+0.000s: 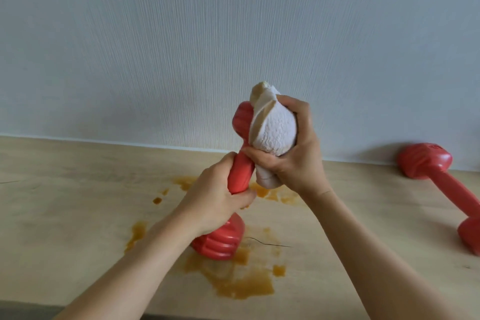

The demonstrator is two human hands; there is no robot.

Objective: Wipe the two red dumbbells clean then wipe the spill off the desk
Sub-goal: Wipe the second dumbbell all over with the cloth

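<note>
While left hand point(220, 197) grips held dumbbell point(240, 174) | right hand point(293, 148) clamps cloth point(272, 130) round far head | risk: near head touching the spill point(241, 283) (re-soiling likely).

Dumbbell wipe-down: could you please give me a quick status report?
Left hand grips dumbbell handle. Right hand holds white towel against upper head. Second dumbbell lies right. Orange spill still on desk.

One dumbbell point(240, 176) upright over the spill point(233, 280) mid-desk point(78, 202) — the other dumbbell point(446, 189) far right, near the wall point(233, 34).
</note>
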